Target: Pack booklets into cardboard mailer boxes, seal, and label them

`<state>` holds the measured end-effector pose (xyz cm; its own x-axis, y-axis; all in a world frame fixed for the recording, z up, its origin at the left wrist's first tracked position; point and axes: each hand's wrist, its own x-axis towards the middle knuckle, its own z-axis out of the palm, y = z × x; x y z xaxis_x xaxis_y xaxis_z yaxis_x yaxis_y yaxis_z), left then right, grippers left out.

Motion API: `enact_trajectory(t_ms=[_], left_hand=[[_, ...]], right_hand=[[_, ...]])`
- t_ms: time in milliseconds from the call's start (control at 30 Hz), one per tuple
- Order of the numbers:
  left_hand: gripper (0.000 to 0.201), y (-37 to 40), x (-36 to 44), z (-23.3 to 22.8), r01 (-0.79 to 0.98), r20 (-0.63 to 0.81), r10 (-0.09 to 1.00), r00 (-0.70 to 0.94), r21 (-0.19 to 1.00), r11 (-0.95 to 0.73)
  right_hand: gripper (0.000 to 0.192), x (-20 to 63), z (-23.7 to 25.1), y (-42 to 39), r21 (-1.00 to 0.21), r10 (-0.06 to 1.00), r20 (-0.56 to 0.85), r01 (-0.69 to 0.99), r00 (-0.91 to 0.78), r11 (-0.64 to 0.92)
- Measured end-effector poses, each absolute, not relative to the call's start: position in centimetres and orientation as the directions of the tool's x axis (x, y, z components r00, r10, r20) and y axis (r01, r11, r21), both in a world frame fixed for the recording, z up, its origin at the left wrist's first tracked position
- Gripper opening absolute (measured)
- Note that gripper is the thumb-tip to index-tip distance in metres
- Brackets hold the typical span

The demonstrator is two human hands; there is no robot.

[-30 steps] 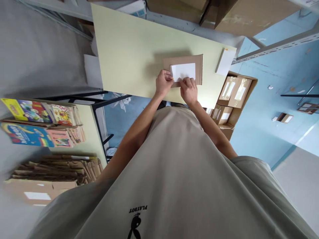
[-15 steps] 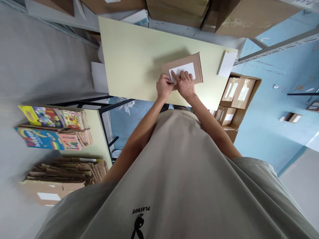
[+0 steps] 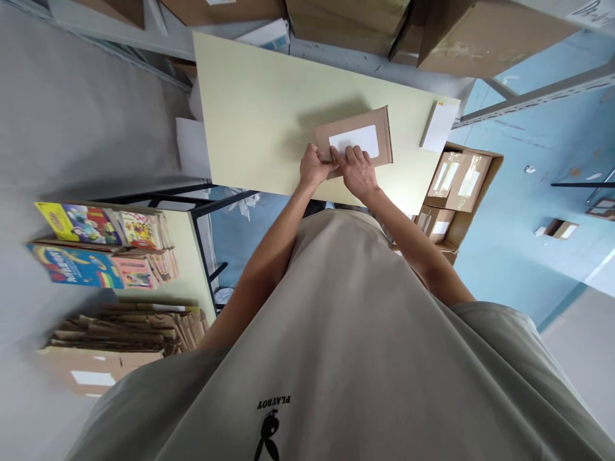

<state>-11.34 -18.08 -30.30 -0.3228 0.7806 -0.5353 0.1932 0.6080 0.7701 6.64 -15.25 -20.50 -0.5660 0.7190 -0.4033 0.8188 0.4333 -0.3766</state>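
A flat brown cardboard box [image 3: 383, 131] with a white label [image 3: 361, 138] on its top face lies tilted over the pale yellow tabletop [image 3: 259, 121]. My left hand [image 3: 314, 168] is closed on the box's near left corner, with its thumb and fingers pressed together there. My right hand [image 3: 358, 171] rests on the near edge, its fingers curled over the label's lower part. Its index finger and thumb bend towards the left hand at the same corner. Whatever may lie between the fingertips is too small to make out.
A slim white box [image 3: 439, 126] lies at the table's right end. Large cartons [image 3: 348, 25] line the shelf behind. On the right, an open carton [image 3: 480, 192] holds several labelled boxes. Colourful books [image 3: 79, 262] and a carton of folded cardboard [image 3: 129, 330] are on the left.
My right index finger has drawn back from the label towards the near left corner and is now bent. My left hand stays at that corner.
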Motion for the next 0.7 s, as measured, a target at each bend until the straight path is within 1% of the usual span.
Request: enact_trajectory(t_ms=[67, 200, 267, 333, 400, 467, 500, 533, 567, 600, 633, 700], left_hand=[[0.072, -17.8, -11.5, -30.4, 0.21, -0.547, 0.774, -0.318, 0.756, 0.62], [0.066, -17.8, -11.5, -29.7, 0.186, -0.453, 0.835, -0.313, 0.833, 0.521], [0.064, -17.8, -11.5, -29.2, 0.176, -0.427, 0.848, -0.313, 0.852, 0.493], [0.065, -17.5, -11.4, -29.0, 0.178, -0.438, 0.84, -0.32, 0.843, 0.507], [0.067, -17.0, -11.6, -28.8, 0.201, -0.445, 0.838, -0.317, 0.832, 0.518], [0.064, -16.3, -12.0, -28.6, 0.263, -0.433, 0.847, -0.308, 0.817, 0.513], [0.062, -16.0, -12.5, -28.4, 0.304, -0.424, 0.851, -0.31, 0.804, 0.511], [0.06, -15.7, -13.0, -28.2, 0.343, -0.414, 0.853, -0.317, 0.789, 0.51], [0.058, -15.6, -13.6, -28.0, 0.371, -0.408, 0.853, -0.326, 0.775, 0.512], [0.055, -15.6, -14.3, -27.7, 0.382, -0.408, 0.85, -0.334, 0.765, 0.518], [0.051, -15.7, -15.0, -27.4, 0.374, -0.417, 0.843, -0.34, 0.762, 0.528], [0.04, -16.5, -16.4, -26.9, 0.322, -0.47, 0.818, -0.331, 0.759, 0.566]], right_hand=[[0.065, 5.6, -20.6, -14.5, -0.377, 0.736, -0.387, 0.824, -0.555, 0.422], [0.066, 5.4, -20.2, -15.3, -0.347, 0.739, -0.399, 0.835, -0.543, 0.426], [0.07, 6.4, -19.7, -16.9, -0.325, 0.72, -0.427, 0.836, -0.547, 0.443], [0.072, 7.9, -19.3, -18.4, -0.323, 0.704, -0.44, 0.83, -0.558, 0.455], [0.07, 10.0, -19.5, -19.1, -0.344, 0.722, -0.424, 0.835, -0.546, 0.429], [0.061, 13.0, -20.3, -18.7, -0.37, 0.811, -0.369, 0.872, -0.454, 0.32], [0.057, 14.7, -20.8, -18.2, -0.385, 0.875, -0.326, 0.895, -0.359, 0.224], [0.056, 16.5, -21.5, -17.6, -0.411, 0.931, -0.276, 0.905, -0.239, 0.11], [0.059, 18.3, -22.3, -17.1, -0.458, 0.965, -0.235, 0.889, -0.119, -0.002], [0.063, 19.9, -23.1, -16.7, -0.522, 0.974, -0.225, 0.846, -0.016, -0.107], [0.066, 21.2, -23.8, -16.6, -0.587, 0.965, -0.256, 0.783, 0.062, -0.206], [0.071, 22.4, -25.2, -17.1, -0.674, 0.923, -0.377, 0.659, 0.079, -0.332]])
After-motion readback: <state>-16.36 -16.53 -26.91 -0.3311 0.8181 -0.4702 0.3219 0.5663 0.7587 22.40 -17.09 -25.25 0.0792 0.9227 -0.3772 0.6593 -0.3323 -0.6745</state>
